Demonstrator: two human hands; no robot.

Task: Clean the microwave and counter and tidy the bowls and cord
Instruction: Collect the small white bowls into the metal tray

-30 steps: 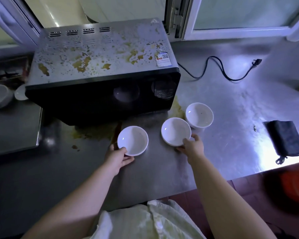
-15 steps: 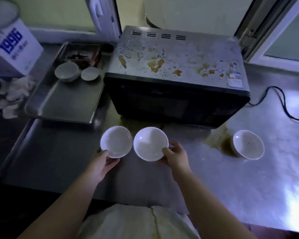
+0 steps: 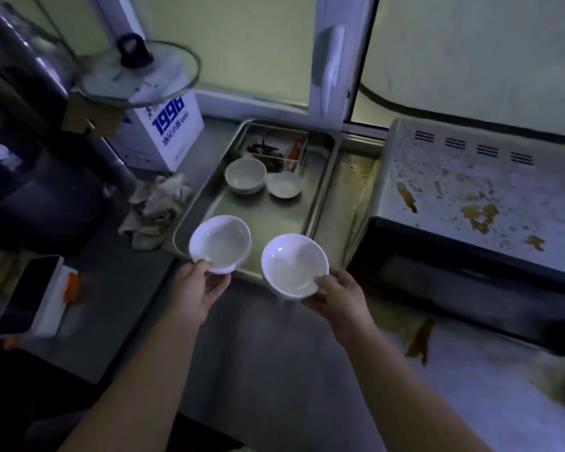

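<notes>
Step in hand: tidying the bowls. The left hand [image 3: 198, 288] pinches the left bowl [image 3: 221, 243] by its near rim, above the near-left corner of the tray [image 3: 323, 194]. The right hand [image 3: 338, 296] pinches the right bowl [image 3: 294, 264] likewise, over the tray's near edge. The two held bowls are apart. The far bowls [image 3: 245, 176] sit at the tray's far end. The stained microwave [image 3: 470, 203] stands right of the tray. Next move, as judged: lower both bowls onto bare tray floor, short of the far bowls, then release.
</notes>
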